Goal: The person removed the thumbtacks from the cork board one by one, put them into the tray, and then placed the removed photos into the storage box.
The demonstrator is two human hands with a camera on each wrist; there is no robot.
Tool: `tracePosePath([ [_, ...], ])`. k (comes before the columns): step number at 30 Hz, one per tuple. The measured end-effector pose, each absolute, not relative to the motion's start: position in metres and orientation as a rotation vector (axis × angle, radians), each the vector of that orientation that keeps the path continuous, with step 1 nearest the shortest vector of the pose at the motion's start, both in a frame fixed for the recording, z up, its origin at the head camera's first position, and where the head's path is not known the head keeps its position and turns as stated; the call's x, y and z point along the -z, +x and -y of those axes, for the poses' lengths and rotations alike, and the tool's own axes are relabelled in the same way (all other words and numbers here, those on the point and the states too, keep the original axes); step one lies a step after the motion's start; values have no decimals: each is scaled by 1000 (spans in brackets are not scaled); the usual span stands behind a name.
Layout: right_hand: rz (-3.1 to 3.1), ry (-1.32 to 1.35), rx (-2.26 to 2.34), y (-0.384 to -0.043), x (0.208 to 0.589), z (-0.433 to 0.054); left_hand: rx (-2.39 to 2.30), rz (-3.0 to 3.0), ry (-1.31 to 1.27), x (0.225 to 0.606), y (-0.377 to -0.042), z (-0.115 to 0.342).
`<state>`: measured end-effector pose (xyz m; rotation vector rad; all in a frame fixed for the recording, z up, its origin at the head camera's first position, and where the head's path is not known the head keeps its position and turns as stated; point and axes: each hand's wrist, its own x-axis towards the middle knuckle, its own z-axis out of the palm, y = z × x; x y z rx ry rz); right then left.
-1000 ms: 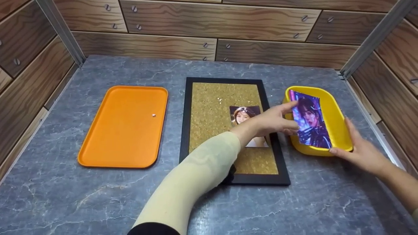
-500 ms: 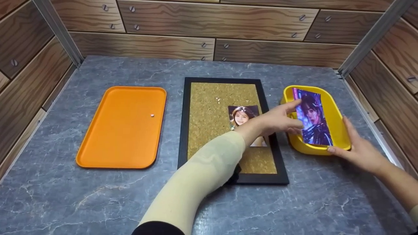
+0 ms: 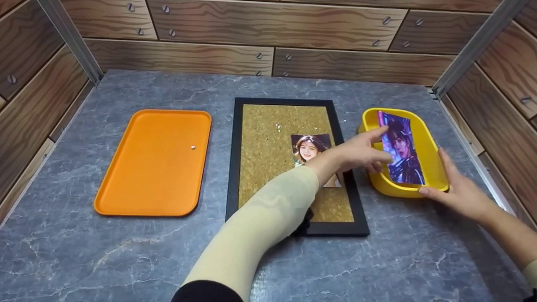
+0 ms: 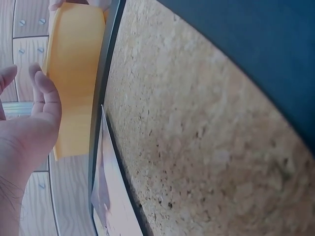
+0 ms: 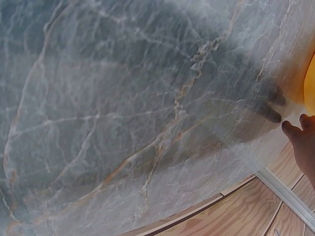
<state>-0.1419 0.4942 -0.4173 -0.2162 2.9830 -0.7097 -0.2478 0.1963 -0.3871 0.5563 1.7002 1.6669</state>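
Observation:
Inside the yellow bin (image 3: 436, 167) a printed picture (image 3: 403, 153) of a dark-haired figure in purple and blue lies at a tilt. My left hand (image 3: 361, 153) reaches across the board, its spread fingertips over the picture's left edge. In the left wrist view, this hand (image 4: 32, 115) has its thumb and fingers apart beside the bin wall (image 4: 76, 73). With the thumb on the near rim and fingers along the outer side, my right hand (image 3: 465, 195) grips the bin's near right corner. Only some of its fingers (image 5: 295, 132) show in the right wrist view.
A black-framed cork board (image 3: 266, 159) lies mid-table, bearing a portrait photo (image 3: 308, 147) partly covered by my left forearm, plus some tiny shiny pieces (image 3: 278, 127). The orange tray (image 3: 153, 167) at left holds one small shiny piece (image 3: 193, 147). Wood-patterned walls (image 3: 209, 58) enclose the table.
The left hand and the picture have shifted slightly right within the bin. The right hand keeps its grip on the bin's corner. The whole head view has drifted a little.

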Motion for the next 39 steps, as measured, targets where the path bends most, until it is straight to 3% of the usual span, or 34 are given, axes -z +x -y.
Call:
tracePosePath([
  [39, -3002, -246, 714, -141, 417, -494, -1469, -1808, 633, 376, -248, -192],
])
